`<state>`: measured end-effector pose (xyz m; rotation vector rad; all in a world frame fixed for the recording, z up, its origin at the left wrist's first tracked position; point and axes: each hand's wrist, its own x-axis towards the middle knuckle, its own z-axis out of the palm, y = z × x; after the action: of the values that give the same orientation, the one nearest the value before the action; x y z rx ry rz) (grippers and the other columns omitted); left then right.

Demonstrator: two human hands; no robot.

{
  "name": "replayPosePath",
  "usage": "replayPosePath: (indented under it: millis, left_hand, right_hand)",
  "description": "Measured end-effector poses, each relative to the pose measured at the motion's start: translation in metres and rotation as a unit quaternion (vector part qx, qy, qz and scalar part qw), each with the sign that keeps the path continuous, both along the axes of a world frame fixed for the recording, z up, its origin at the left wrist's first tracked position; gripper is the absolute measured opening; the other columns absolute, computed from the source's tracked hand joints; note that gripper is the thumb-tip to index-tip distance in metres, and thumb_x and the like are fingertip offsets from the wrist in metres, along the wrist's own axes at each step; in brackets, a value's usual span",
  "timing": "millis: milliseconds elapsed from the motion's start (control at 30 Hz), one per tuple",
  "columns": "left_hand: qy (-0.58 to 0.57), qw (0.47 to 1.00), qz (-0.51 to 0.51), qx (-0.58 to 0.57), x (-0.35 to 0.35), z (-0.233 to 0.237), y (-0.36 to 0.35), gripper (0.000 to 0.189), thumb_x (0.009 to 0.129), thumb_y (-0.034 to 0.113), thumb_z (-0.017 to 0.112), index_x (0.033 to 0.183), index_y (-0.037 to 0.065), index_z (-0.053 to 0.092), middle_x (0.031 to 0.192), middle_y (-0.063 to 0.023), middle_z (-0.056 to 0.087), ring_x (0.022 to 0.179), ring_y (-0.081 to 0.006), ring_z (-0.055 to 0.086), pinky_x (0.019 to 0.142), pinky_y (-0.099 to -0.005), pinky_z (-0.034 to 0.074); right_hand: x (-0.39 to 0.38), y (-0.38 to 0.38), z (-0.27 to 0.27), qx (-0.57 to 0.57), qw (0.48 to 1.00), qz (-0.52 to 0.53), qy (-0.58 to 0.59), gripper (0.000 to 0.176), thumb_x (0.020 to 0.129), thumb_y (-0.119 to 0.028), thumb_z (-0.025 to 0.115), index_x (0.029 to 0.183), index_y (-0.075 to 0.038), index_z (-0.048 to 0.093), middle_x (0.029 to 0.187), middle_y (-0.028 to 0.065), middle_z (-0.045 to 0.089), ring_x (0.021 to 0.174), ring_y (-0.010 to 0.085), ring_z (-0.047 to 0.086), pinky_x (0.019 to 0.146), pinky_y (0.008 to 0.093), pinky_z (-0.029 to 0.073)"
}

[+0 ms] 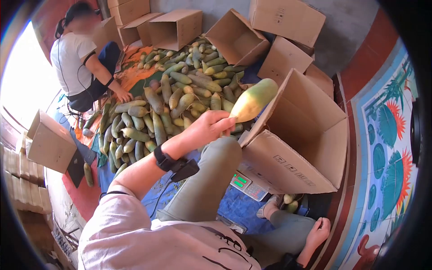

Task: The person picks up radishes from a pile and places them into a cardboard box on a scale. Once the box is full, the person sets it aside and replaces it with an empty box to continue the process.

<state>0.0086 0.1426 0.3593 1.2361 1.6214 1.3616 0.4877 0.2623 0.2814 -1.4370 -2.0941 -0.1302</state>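
Note:
My left hand [211, 128] is closed around the narrow end of a pale green radish [254, 101], lifted beside an open cardboard box [292, 159]. A dark band circles my left wrist. Lower right, my right hand [317, 231] rests by my bent knee with its fingers curled in; nothing shows in it. The box stands tilted with its mouth toward the upper right. Under its near side, a scale [247, 185] shows green lit digits; the box partly hides it. Past my left hand lies a large heap of green radishes [155, 101].
A co-worker [78, 58] squats at upper left, one hand reaching to the heap. Several more cartons [236, 38] stand along the back wall. Another carton [51, 141] sits at left. A blue sheet [238, 213] covers the floor, and a painted tile wall [382, 171] runs along the right.

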Motion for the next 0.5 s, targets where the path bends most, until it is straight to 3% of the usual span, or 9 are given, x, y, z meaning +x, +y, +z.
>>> replayPosePath:
  millis: [67, 133, 233, 333, 467, 500]
  left_hand:
    - [-0.037, 0.999, -0.014, -0.013, 0.012, 0.009, 0.016, 0.033, 0.095, 0.031, 0.047, 0.077, 0.005, 0.058, 0.068, 0.004, 0.051, 0.057, -0.0034, 0.041, 0.05, -0.0199, 0.034]
    - [-0.003, 1.0, -0.023, -0.007, 0.021, 0.019, 0.027, 0.034, 0.095, 0.032, 0.046, 0.078, 0.005, 0.059, 0.068, 0.004, 0.051, 0.056, -0.003, 0.04, 0.049, -0.019, 0.033]
    - [-0.116, 0.992, -0.043, 0.009, 0.028, 0.029, 0.039, 0.034, 0.094, 0.033, 0.047, 0.079, 0.005, 0.059, 0.068, 0.0037, 0.051, 0.055, -0.0027, 0.04, 0.048, -0.0177, 0.032]
    - [-0.042, 0.997, -0.062, 0.037, 0.036, 0.034, 0.05, 0.036, 0.094, 0.034, 0.047, 0.079, 0.004, 0.059, 0.068, 0.003, 0.052, 0.054, -0.0027, 0.04, 0.048, -0.0178, 0.032]
    - [-0.078, 0.993, -0.092, -0.011, 0.052, 0.039, 0.068, 0.039, 0.093, 0.036, 0.048, 0.078, 0.002, 0.061, 0.067, 0.0004, 0.055, 0.054, -0.0043, 0.041, 0.048, -0.0199, 0.033]
    - [-0.042, 0.994, -0.096, -0.016, 0.056, 0.045, 0.07, 0.043, 0.092, 0.038, 0.048, 0.076, 0.001, 0.062, 0.066, -0.0013, 0.056, 0.054, -0.0069, 0.043, 0.05, -0.0225, 0.035]
  right_hand:
    - [0.001, -0.003, 0.0, 0.002, 1.0, -0.012, 0.016, 0.012, 0.083, -0.008, 0.054, 0.083, 0.004, 0.054, 0.079, 0.0182, 0.054, 0.073, 0.0341, 0.054, 0.067, 0.0401, 0.043]
    - [0.002, -0.004, -0.001, 0.002, 1.0, -0.018, 0.019, 0.012, 0.083, -0.009, 0.054, 0.083, 0.004, 0.055, 0.079, 0.0182, 0.055, 0.074, 0.0344, 0.054, 0.067, 0.0403, 0.043]
    - [0.006, -0.002, -0.004, 0.007, 1.0, -0.021, 0.019, 0.013, 0.084, -0.009, 0.054, 0.083, 0.003, 0.055, 0.079, 0.0182, 0.055, 0.074, 0.0345, 0.054, 0.068, 0.0404, 0.043]
    - [0.005, -0.003, -0.003, -0.005, 0.999, -0.025, 0.025, 0.013, 0.084, -0.009, 0.054, 0.081, 0.004, 0.053, 0.078, 0.0185, 0.053, 0.076, 0.036, 0.052, 0.068, 0.0423, 0.042]
    - [0.004, 0.0, -0.007, 0.036, 0.999, -0.001, 0.037, 0.013, 0.084, -0.009, 0.054, 0.081, 0.004, 0.053, 0.078, 0.0188, 0.052, 0.075, 0.0362, 0.052, 0.068, 0.0426, 0.041]
    - [0.004, 0.0, -0.006, 0.017, 0.999, -0.006, 0.041, 0.014, 0.085, -0.009, 0.053, 0.081, 0.005, 0.053, 0.078, 0.0187, 0.052, 0.075, 0.0362, 0.052, 0.067, 0.0425, 0.041]
